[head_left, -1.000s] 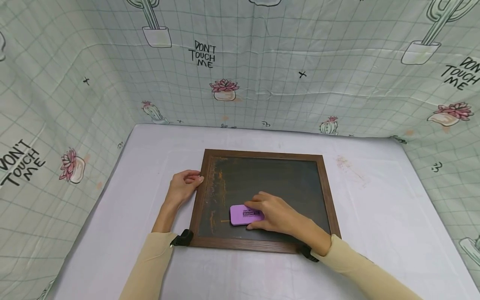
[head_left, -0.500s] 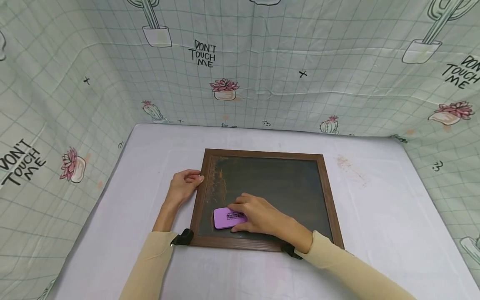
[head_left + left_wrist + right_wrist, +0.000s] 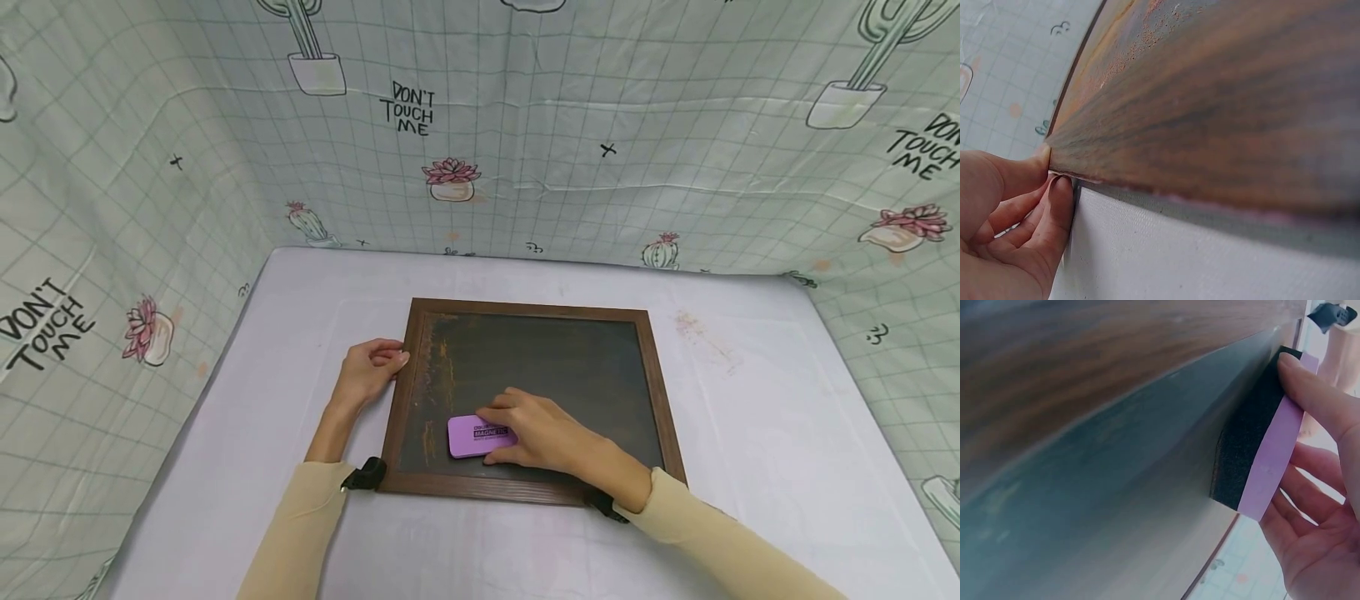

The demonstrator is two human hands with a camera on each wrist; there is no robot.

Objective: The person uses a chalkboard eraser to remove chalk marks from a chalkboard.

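A purple magnetic eraser (image 3: 468, 437) with a black felt underside lies against the dark chalkboard (image 3: 555, 358), left of the board's middle. My right hand (image 3: 532, 429) grips it by its right end. In the right wrist view the thumb lies along one side of the eraser (image 3: 1272, 450) and the fingers are on the other. My left hand (image 3: 367, 371) holds the left side of the brown wooden frame (image 3: 397, 408). The left wrist view shows thumb and fingers (image 3: 1054, 206) pinching the frame's edge. Orange chalk smears (image 3: 444, 371) run down the board's left part.
The board lies on a white-covered table (image 3: 757, 433). A faint reddish stain (image 3: 705, 340) marks the cover to its right. Behind stands a hanging cloth (image 3: 525, 125) printed with cacti and lettering. A black wrist strap piece (image 3: 365, 475) sits by the board's lower left corner.
My right hand slid the eraser left across the board, then partway back right. A short orange line near the eraser's left end no longer shows. My left hand stays put.
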